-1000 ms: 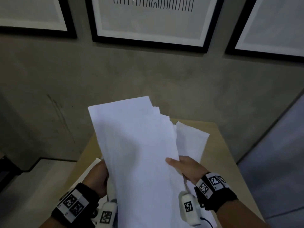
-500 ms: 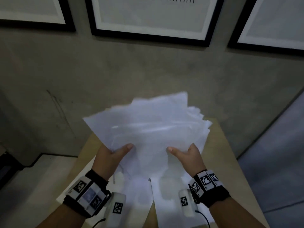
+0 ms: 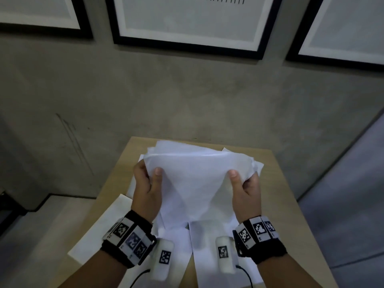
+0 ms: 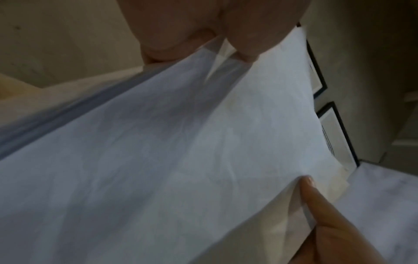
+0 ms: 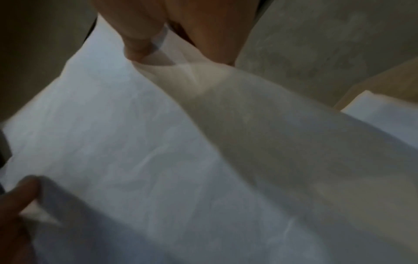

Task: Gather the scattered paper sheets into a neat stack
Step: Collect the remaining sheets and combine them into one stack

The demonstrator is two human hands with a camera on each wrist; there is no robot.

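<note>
Both hands hold one bundle of white paper sheets [image 3: 195,175] above a light wooden table [image 3: 291,204]. The left hand [image 3: 146,190] grips the bundle's left edge: the thumb [image 3: 158,173] lies on the top sheet and the fingers curl underneath. The right hand [image 3: 246,194] grips the right edge in the same way, with its thumb [image 3: 233,176] on top and the fingers wrapped below.

The bundle sags between the two hands and hangs to a point toward the person. Its sheets are not aligned; several corners and edges fan out at the far side and at the right.

In the left wrist view, the paper [image 4: 181,142] fills most of the picture, pinched between the thumb [image 4: 328,210] and the fingers [image 4: 239,35]. In the right wrist view, the paper [image 5: 158,151] is likewise clamped between the thumb [image 5: 18,196] and the fingers [image 5: 140,39]. Both wrist views are blurred.

More loose sheets [image 3: 207,246] lie flat on the table under the hands. One sheet [image 3: 99,231] overhangs the table's left edge.

Each wrist carries a black band with square printed markers and a white device [image 3: 162,258]. Behind the table stands a grey wall [image 3: 187,96] with black-framed pictures [image 3: 187,21].
</note>
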